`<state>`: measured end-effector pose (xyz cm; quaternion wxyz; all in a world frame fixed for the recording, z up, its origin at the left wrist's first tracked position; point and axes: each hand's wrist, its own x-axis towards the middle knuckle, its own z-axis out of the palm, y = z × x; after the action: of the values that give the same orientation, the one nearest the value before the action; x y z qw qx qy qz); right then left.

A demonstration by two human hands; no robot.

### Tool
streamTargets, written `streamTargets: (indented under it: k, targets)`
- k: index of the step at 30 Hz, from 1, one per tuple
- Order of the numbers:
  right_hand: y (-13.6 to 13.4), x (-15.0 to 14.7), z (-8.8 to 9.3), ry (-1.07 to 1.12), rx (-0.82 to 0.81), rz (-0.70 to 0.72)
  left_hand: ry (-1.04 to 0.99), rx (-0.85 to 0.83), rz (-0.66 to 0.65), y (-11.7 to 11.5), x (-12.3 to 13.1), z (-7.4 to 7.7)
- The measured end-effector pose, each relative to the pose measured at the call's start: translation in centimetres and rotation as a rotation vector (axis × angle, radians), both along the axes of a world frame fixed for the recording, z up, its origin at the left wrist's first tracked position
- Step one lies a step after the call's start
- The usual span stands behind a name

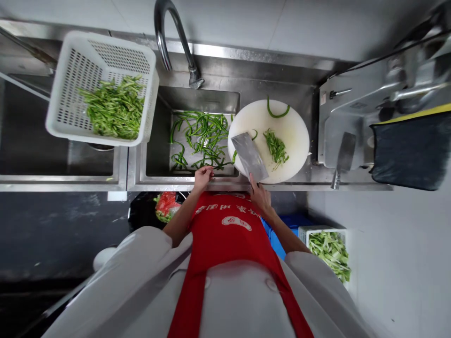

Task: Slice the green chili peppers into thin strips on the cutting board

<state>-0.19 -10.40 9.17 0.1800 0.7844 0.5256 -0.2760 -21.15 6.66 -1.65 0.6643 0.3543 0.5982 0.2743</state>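
Observation:
My right hand [260, 195] grips a cleaver [251, 157], whose broad blade lies over the left front of a round white cutting board [298, 134]. Sliced green peppers [276, 148] form a small heap right of the blade. One whole curved long green pepper [278, 114] rests at the board's back edge. My left hand [204, 177] is at the front rim of the sink [158, 155], fingers drawn together; what they pinch, if anything, is too small to tell. Many long green peppers [204, 136] lie in the sink, some right beside those fingertips.
A white perforated basket [56, 108] of cut green vegetable stands left of the sink. Behind rises a curved faucet [179, 33]. To the right are a second cleaver [345, 152] and a dark bin-like object [410, 150]. Below are a black waste bag [141, 211] and another vegetable basket [305, 231].

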Motion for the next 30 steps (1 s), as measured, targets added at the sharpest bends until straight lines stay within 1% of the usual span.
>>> streamTargets:
  k: [4,6,8,11,13,16,18,20,22,24,26,27,28,29,30]
  targets:
    - [0.0,-0.9,0.1,-0.012,-0.034,-0.004,-0.138,-0.074,-0.044,0.7,2.0,0.6]
    - [0.1,-0.7,0.3,-0.028,0.006,-0.012,-0.172,-0.103,-0.088,0.9,3.6,1.0]
    - [0.3,-0.1,0.7,-0.062,0.033,-0.048,-0.164,-0.099,-0.127,0.9,5.4,1.4]
    - [0.8,1.2,1.3,-0.099,-0.007,-0.104,-0.131,-0.003,-0.199,0.8,8.1,1.6]
    - [1.0,2.1,1.7,-0.089,-0.019,-0.093,-0.110,0.094,-0.236,0.8,9.5,1.5]
    - [1.4,3.0,2.2,-0.112,0.035,-0.095,-0.077,0.196,-0.206,1.0,10.7,1.3]
    - [1.7,3.3,2.5,-0.126,0.040,-0.119,-0.076,0.194,-0.151,1.3,11.0,1.3]
    - [1.9,3.6,3.1,-0.102,0.032,-0.133,-0.087,0.187,-0.087,2.0,10.8,1.8]
    - [1.9,4.3,4.0,-0.024,0.081,-0.152,-0.086,0.210,-0.022,3.0,10.0,2.9]
    - [1.7,5.2,5.0,0.095,0.216,-0.198,-0.062,0.304,0.052,4.4,8.7,4.9]
    - [1.3,6.2,5.9,0.228,0.362,-0.262,-0.011,0.509,0.114,5.8,7.5,7.4]
    - [1.2,6.7,6.1,0.283,0.408,-0.299,0.026,0.640,0.120,6.2,7.1,8.7]
    - [1.1,7.2,6.3,0.332,0.425,-0.334,0.061,0.769,0.092,6.5,7.1,9.8]
    - [1.0,7.6,6.3,0.371,0.421,-0.368,0.088,0.881,0.026,6.5,7.4,10.8]
    - [1.0,8.1,6.2,0.402,0.405,-0.398,0.100,0.962,-0.081,6.2,8.1,11.4]
